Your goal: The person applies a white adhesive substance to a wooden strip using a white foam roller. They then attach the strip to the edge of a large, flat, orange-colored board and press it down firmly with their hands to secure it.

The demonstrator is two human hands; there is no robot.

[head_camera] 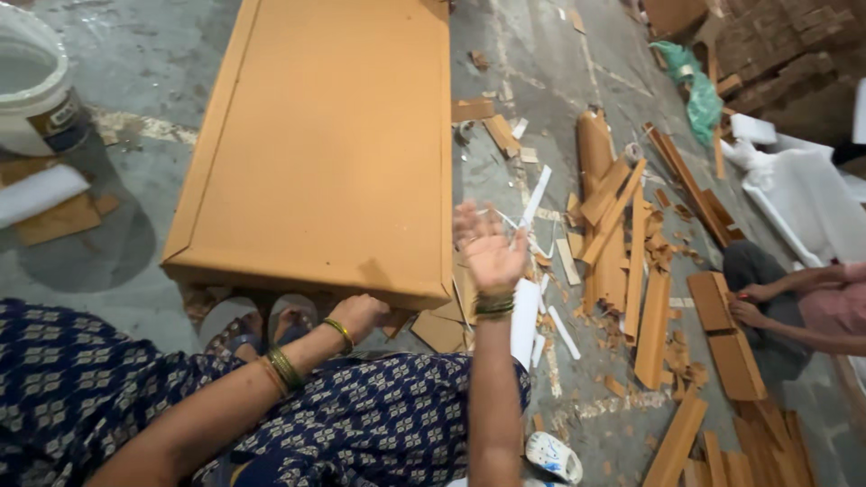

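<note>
A large flat package (pixel 325 144) wrapped in brown cardboard lies on the grey floor in front of me. My left hand (pixel 359 313) is tucked under its near edge, fingers hidden beneath the cardboard. My right hand (pixel 488 245) is raised just past the package's near right corner, palm up, fingers spread, holding nothing. Both wrists wear bangles. My feet in sandals (pixel 257 323) show under the package's near edge, above my blue patterned clothing.
Cardboard strips and scraps (pixel 622 261) litter the floor to the right. Another person (pixel 812 302) sits at the right edge, handling brown pieces. A white bucket (pixel 36 86) stands at far left. White foam sheets (pixel 803 194) and a green bag (pixel 699 90) lie at back right.
</note>
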